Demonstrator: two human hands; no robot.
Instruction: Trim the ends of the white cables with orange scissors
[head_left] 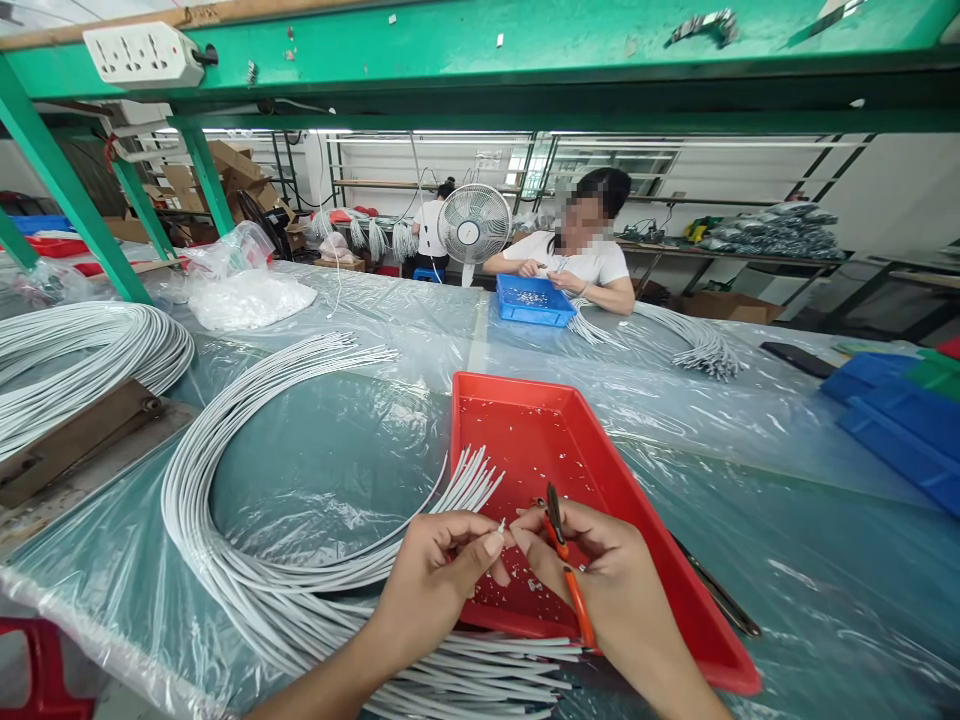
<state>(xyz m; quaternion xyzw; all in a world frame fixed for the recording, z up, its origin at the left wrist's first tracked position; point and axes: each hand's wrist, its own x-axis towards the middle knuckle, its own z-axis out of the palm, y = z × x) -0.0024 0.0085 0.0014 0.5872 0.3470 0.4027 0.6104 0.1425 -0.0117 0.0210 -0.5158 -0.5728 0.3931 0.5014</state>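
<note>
At the left a coil (112, 340) of white cable lay behind a brown bar (75, 445); looped that way, its length probably took up less of the table (795, 590). A plastic bag (247, 298) of white material sat beyond it. Next came a loose bundle (187, 490), curved round so that one set of ends reached over the red tray (637, 560) and another lay by its near edge, likely to put them within easy reach.

The left hand (442, 575) was curled, thumb and forefinger closed in a pinch on a white cable end (502, 526). That end stood above the tray's near left part, where white scraps were scattered; the position probably let bits drop inside.

The right hand (611, 570) was half closed around orange-handled cutters (577, 605), their head pointing up past the thumb, seemingly tucked there to free the fingertips. Those met close to the cable end; whether they touched it I could not tell.

Across the table a co-worker (611, 255) worked over a blue tray (536, 316), which held scraps too. A slim metal tool (724, 590) lay alongside the red tray's right side, and blue bins (896, 430) stood farthest right.
</note>
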